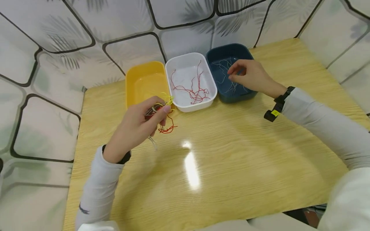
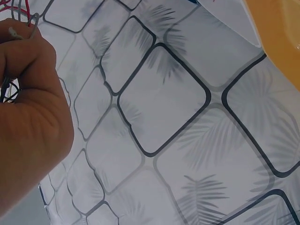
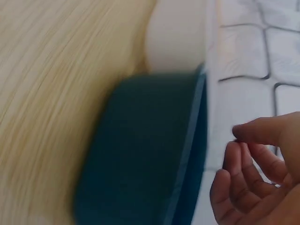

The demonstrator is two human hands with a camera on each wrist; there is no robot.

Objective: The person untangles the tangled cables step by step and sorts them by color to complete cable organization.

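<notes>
My left hand (image 1: pixel 138 125) holds a tangled bundle of thin wires (image 1: pixel 157 107) between thumb and curled fingers, by the front right corner of the yellow bin (image 1: pixel 145 66). Yellow, red and grey ends stick out of the grip. In the left wrist view, red and grey wires (image 2: pixel 21 11) rise above that hand's fingers. My right hand (image 1: pixel 250 75) is over the dark blue bin (image 1: pixel 237 98), where thin pale grey wires (image 1: pixel 222 66) lie. Its fingers are loosely bent, the thumb (image 3: pixel 255 130) close to the fingertips, with no wire visible between them.
A white bin (image 1: pixel 189 108) with loose red wires (image 1: pixel 198 96) stands between the yellow and blue bins. All three line up on the wooden table (image 1: pixel 231 154), near a patterned backdrop (image 1: pixel 185 38) along its far side. Another backdrop panel rises at the left.
</notes>
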